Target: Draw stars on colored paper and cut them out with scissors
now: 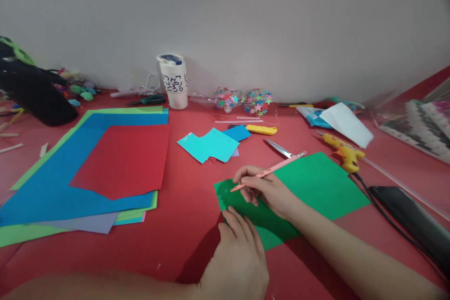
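Note:
A sheet of green paper (316, 187) lies at a slant on the red table. My right hand (265, 190) grips a pink pencil (281, 164), its tip just over or on the sheet's left end; whether it touches I cannot tell. Across the near left edge of the green paper rests my left hand (239, 253), fingers stretched out and holding nothing. Cut turquoise paper pieces (211, 145) lie beyond my hands, with a yellow-handled cutter (262, 130) behind them. Partly under the green sheet's far edge are scissors (278, 148).
Stacked coloured sheets, a red one (130, 161) on top, cover the left side. A white cup (174, 82) and a tilted black bottle (35, 84) stand at the back. On the right lie a yellow glue gun (344, 152), its cord and a black phone-like object (408, 215).

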A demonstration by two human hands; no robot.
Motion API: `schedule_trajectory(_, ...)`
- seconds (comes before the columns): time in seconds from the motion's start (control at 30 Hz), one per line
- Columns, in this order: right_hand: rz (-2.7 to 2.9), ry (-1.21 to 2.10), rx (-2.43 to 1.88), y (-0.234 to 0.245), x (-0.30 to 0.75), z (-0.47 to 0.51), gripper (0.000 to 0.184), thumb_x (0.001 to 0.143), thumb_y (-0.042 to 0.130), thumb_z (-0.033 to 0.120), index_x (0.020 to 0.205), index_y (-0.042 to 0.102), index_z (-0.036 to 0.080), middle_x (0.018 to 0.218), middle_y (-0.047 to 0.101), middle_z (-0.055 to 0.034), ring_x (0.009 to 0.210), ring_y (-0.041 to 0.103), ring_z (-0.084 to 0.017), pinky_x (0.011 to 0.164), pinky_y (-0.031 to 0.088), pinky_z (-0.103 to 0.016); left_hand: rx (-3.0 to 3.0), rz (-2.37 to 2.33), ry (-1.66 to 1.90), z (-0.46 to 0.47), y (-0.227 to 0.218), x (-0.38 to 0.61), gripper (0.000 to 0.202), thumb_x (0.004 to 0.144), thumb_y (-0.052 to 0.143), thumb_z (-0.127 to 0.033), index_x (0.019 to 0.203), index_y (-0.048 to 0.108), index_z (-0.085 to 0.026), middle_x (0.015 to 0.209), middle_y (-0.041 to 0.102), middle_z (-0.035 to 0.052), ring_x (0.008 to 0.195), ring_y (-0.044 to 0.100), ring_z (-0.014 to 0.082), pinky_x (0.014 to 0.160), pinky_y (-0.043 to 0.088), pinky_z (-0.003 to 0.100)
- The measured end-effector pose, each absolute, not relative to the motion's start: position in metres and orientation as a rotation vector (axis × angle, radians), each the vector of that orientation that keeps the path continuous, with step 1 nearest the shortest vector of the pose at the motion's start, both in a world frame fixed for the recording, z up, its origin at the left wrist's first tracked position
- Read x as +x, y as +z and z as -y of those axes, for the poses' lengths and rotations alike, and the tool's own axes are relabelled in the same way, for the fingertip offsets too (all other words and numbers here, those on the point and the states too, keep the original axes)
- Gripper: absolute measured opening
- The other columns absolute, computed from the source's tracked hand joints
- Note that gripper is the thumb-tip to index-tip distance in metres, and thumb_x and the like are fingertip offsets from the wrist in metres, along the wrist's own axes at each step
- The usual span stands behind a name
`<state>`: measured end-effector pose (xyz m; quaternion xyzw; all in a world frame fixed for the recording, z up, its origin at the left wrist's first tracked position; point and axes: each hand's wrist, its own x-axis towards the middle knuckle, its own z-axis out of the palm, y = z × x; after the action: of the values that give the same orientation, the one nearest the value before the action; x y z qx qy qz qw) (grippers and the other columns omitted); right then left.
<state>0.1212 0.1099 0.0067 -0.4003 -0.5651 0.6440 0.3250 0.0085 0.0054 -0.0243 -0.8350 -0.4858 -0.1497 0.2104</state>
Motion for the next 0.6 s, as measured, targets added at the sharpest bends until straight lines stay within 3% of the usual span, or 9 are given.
schedule_trajectory(0.13, 1.543, 1.677, -1.082, 0.010, 0.119, -0.110, 0.005, 0.070, 0.057, 0.023, 0.070, 0.057, 0.018, 0.057, 0.057, 0.0030, 0.049, 0.049, -0.009, 0.044, 0.040, -0.019, -2.323, 1.276, -0.453, -0.004, -0.024, 0.010, 0.037, 0.073, 0.042, -0.022, 0.083, 0.073, -0.003, 0.088, 0.069, 0.0268, 0.080, 0.066, 0.0364, 0.061, 0.049, 0.044)
schedule_trajectory(0.37, 1.797, 1.513, -1.237, 0.018, 0.112, -0.107, 0.003, 0.070, 0.056, 0.018, 0.069, 0.053, 0.019, 0.059, 0.054, 0.0042, 0.051, 0.046, -0.008, 0.044, 0.034, -0.017, -2.315, 1.124, -0.304, -0.004, -0.013, -0.001, 0.038, 0.077, 0.036, -0.012, 0.085, 0.074, -0.015, 0.086, 0.073, 0.0138, 0.079, 0.068, 0.0276, 0.063, 0.050, 0.037)
schedule_trajectory(0.6, 1.647, 1.596, -1.247, 0.013, 0.110, -0.101, 0.029, 0.089, 0.041, 0.040, 0.069, 0.050, 0.020, 0.052, 0.050, 0.0048, 0.043, 0.044, -0.008, 0.040, 0.034, -0.018, -2.236, 1.184, -0.225, -0.006, -0.019, 0.000, 0.033, 0.073, 0.042, -0.013, 0.083, 0.073, -0.011, 0.084, 0.072, 0.0120, 0.078, 0.066, 0.0237, 0.070, 0.050, 0.037)
